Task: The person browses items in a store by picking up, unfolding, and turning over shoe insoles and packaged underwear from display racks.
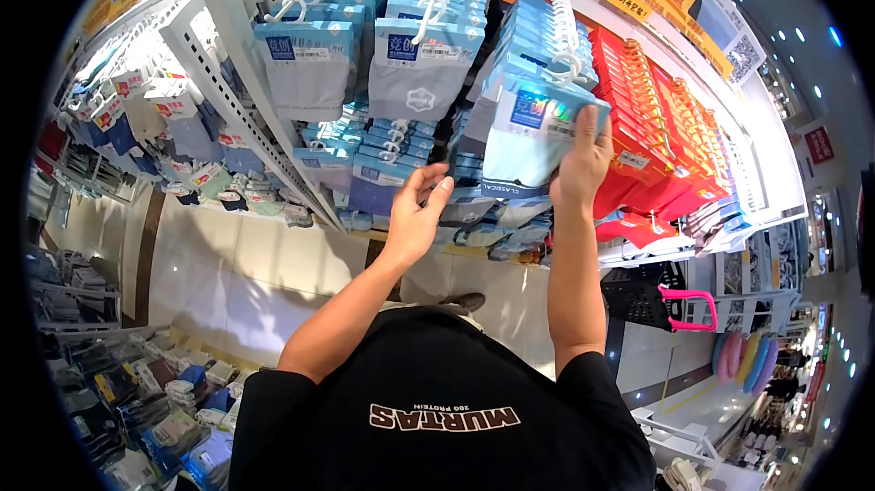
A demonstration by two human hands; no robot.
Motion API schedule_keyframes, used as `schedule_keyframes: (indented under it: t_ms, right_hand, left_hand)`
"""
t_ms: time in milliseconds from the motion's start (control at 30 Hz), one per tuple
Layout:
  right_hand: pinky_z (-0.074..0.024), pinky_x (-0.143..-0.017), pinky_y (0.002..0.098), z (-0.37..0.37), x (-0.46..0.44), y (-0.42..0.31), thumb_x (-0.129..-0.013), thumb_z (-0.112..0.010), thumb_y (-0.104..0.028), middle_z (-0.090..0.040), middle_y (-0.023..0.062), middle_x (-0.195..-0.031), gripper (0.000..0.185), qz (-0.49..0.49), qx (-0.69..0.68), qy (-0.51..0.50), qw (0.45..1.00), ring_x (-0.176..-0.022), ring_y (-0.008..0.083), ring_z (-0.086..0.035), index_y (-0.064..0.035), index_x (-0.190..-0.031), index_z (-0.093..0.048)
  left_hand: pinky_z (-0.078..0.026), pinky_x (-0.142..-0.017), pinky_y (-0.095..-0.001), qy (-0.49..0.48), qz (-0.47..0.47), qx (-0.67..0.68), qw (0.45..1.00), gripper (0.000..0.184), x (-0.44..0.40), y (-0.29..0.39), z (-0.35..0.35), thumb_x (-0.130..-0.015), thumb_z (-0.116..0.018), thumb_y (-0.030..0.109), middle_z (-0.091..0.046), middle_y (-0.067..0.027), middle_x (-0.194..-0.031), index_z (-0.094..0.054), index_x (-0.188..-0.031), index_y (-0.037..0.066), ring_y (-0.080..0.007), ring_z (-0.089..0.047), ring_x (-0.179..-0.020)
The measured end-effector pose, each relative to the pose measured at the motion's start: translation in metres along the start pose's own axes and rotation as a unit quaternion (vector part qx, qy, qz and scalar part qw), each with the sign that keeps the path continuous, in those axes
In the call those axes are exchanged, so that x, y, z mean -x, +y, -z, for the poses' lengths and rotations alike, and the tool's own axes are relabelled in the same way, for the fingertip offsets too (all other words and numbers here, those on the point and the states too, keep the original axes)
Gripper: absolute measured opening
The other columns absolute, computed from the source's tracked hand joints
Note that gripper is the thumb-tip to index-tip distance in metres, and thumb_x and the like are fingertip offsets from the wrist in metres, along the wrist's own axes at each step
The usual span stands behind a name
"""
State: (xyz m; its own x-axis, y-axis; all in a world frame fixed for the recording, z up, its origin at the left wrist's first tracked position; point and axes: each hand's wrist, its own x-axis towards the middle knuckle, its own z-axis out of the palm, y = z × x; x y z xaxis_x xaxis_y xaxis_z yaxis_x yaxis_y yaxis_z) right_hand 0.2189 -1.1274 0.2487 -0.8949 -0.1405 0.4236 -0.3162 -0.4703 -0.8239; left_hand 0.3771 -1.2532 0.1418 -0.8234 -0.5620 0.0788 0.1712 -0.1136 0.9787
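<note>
My right hand [584,155] grips the right edge of a light blue package [529,140] with a blue header card, its thumb on the front. That package hangs at the front of a row on a white hook [569,62]. My left hand [421,213] is apart from it, fingers spread and slightly curled, holding nothing. It is nearest to a lower row of packages with dark blue fabric [374,195]. Above are rows of grey packages [419,81] with blue cards.
Red packages [638,140] hang to the right of my right hand. A white perforated rack post [246,108] stands at the left. A black basket with a pink handle [690,309] is at the lower right. Packages fill a bin [164,418] at the lower left.
</note>
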Motion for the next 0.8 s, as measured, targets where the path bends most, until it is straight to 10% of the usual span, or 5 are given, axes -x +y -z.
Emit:
schedule_keyframes:
  t_ms: [233,567,800]
  right_hand:
    - [-0.0416,-0.078,0.0217,-0.013,-0.008,0.011,-0.098,-0.061,-0.031,-0.059,-0.0003,-0.094,0.03,0.044,0.042,0.029,0.998,-0.084,0.0061,-0.051,-0.0016,-0.103,-0.055]
    - [-0.0379,-0.101,0.0312,-0.019,0.01,0.022,-0.091,-0.065,-0.005,-0.046,0.0146,-0.128,0.06,0.119,0.1,0.021,0.988,-0.115,0.0192,-0.049,0.002,-0.138,-0.028]
    - [-0.0184,-0.117,0.0434,-0.004,0.057,0.013,-0.086,-0.063,0.005,-0.023,0.018,-0.154,0.076,0.188,0.314,-0.006,0.931,-0.144,0.0318,-0.024,0.0001,-0.148,-0.019]
  left_hand:
    - [-0.047,-0.09,-0.0327,0.001,-0.003,0.002,1.0,0.042,-0.001,0.0,-0.002,-0.095,-0.063,0.031,-0.063,-0.0144,-0.116,-0.057,-0.124,0.0,-0.0197,-0.06,-0.103]
    - [-0.039,-0.101,-0.0346,0.206,-0.232,-0.124,0.943,0.047,-0.058,0.048,0.042,-0.091,-0.067,0.025,-0.056,-0.0149,-0.127,-0.053,-0.127,-0.002,-0.0246,-0.052,-0.118]
    - [-0.037,-0.107,-0.0396,0.182,-0.272,-0.185,0.927,0.064,-0.097,0.083,0.041,-0.091,-0.066,0.027,-0.051,-0.0226,-0.134,-0.041,-0.139,-0.008,-0.0296,-0.049,-0.125]
